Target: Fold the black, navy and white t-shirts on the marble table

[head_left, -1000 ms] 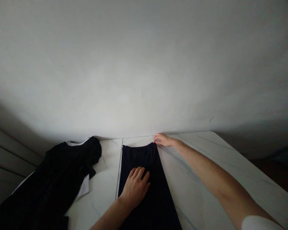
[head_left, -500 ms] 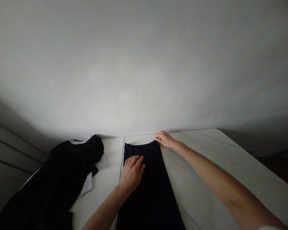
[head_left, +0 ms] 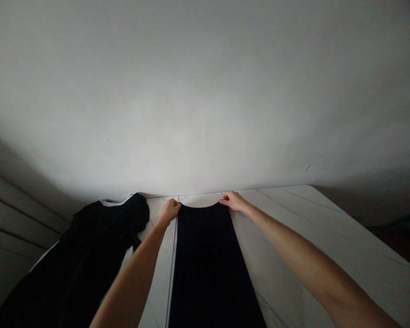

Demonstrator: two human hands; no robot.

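Observation:
A long, dark navy or black garment (head_left: 210, 264) lies flat on a white marble-patterned table, its near end running out of the picture. I cannot tell whether it is a skirt, a dress or folded trousers. My left hand (head_left: 171, 210) pinches the far left corner of its top edge. At the far right corner, my right hand (head_left: 231, 201) grips the same edge between thumb and fingers. Between the two hands the edge dips in a shallow curve.
To the left lies a heap of black clothing (head_left: 99, 255) with a white neckline and white cloth under it. The marble-patterned table (head_left: 294, 255) meets a plain pale wall (head_left: 198, 100) at its far edge. Grey panels (head_left: 10, 228) stand at the far left.
My left hand has moved from the middle of the cloth up to its far left corner and taken hold. The top of the garment looks smoother. My right hand stays at its corner.

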